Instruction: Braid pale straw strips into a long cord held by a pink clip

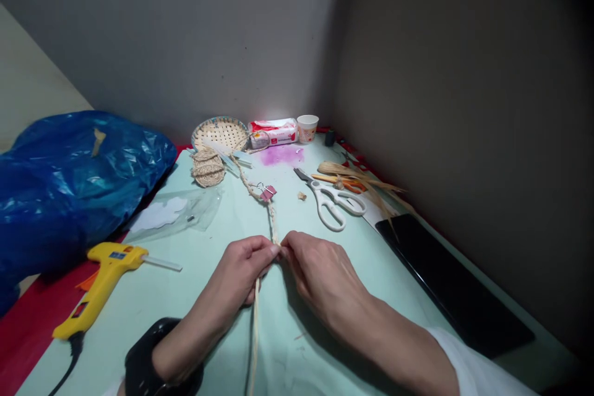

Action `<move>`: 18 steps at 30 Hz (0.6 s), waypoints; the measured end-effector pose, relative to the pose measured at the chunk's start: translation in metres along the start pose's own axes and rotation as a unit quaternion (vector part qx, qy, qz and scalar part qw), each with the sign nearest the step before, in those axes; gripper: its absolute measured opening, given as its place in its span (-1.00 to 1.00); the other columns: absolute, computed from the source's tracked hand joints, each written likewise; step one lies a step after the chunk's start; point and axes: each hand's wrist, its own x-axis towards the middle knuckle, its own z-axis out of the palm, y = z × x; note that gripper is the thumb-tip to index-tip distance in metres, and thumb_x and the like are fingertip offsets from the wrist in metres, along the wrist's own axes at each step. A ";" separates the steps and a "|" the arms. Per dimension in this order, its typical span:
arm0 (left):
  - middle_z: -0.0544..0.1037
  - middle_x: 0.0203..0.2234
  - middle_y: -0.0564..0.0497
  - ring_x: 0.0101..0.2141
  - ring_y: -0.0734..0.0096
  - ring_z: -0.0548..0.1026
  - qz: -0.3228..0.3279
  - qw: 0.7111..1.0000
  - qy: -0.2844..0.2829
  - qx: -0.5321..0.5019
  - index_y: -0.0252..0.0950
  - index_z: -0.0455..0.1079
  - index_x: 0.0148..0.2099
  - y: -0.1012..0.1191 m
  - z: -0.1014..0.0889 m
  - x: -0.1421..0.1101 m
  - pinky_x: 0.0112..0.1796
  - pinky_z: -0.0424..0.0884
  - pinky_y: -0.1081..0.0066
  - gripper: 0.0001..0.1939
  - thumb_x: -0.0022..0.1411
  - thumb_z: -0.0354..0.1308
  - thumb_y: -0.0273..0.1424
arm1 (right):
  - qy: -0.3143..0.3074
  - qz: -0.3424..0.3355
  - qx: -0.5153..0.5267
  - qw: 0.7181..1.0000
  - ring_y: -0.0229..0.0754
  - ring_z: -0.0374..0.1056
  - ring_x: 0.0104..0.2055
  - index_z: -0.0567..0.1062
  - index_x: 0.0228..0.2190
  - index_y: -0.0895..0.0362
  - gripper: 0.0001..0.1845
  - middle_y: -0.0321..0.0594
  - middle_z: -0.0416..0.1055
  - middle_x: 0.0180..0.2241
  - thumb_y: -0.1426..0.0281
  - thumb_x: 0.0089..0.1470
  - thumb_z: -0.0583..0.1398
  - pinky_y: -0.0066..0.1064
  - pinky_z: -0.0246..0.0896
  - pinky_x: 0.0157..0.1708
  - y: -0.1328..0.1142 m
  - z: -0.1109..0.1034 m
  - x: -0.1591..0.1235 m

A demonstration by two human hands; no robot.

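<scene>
A pale braided cord (273, 219) runs down the tabletop toward me, with a pink binder clip (268, 192) fixed on it. My left hand (248, 263) pinches the lower end of the braid between thumb and fingers. Right beside it, my right hand (318, 266) is closed on the same spot, its fingertips meeting the left thumb. From under the left hand a loose pale strand (255, 334) hangs down toward the near edge. Beyond the clip, the braid leads back to a coil of braided cord (208, 167). The exact grip of the right fingers is partly hidden.
At left are a yellow glue gun (104, 281), a clear plastic bag (197, 213) and a big blue bag (83, 179). White scissors (331, 198), dry husks (366, 176) and a black tablet-like slab (450, 284) lie right. A woven basket (220, 131) and paper cup (307, 130) stand behind.
</scene>
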 end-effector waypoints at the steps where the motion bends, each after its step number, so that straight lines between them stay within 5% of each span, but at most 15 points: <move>1: 0.05 -0.71 0.26 -0.72 0.67 -0.05 0.001 1.000 0.001 0.012 -0.29 0.28 -0.44 0.000 -0.001 0.001 -0.70 -0.18 0.53 -0.73 0.17 0.13 -0.21 | -0.003 -0.009 -0.018 1.000 -0.31 -0.04 -0.58 0.38 -0.41 0.15 -0.88 -0.29 0.34 -0.52 0.54 0.11 0.07 -0.40 -0.27 -0.54 0.000 0.001 0.000; 5: 0.00 -0.73 0.26 -0.69 0.64 -0.10 -0.011 1.000 -0.005 0.018 -0.28 0.27 -0.46 0.001 -0.003 0.004 -0.67 -0.19 0.51 -0.77 0.15 0.10 -0.25 | 0.018 -0.051 -0.066 0.996 -0.29 0.00 -0.54 0.41 -0.38 0.11 -0.86 -0.28 0.33 -0.42 0.55 0.10 0.09 -0.39 -0.30 -0.53 0.001 0.001 -0.002; 12: 0.21 -0.62 0.15 -0.54 0.57 0.13 0.075 0.991 0.049 0.097 -0.33 0.25 -0.51 -0.003 0.002 0.003 -0.53 0.07 0.54 -0.71 0.13 0.10 -0.24 | 0.162 -0.146 -0.136 0.966 -0.21 0.13 -0.46 0.35 -0.47 0.14 -0.89 -0.22 0.28 -0.45 0.54 0.06 0.10 -0.36 -0.23 -0.51 -0.002 0.011 -0.015; 18: 0.03 -0.69 0.26 -0.65 0.62 -0.13 -0.004 1.000 0.009 -0.028 -0.28 0.21 -0.45 -0.004 0.000 -0.002 -0.64 -0.23 0.50 -0.78 0.14 0.10 -0.27 | 0.238 -0.237 -0.210 0.918 -0.19 0.13 -0.56 0.35 -0.44 0.17 -0.85 -0.24 0.28 -0.56 0.64 -0.09 0.11 -0.35 -0.22 -0.56 -0.008 0.024 -0.019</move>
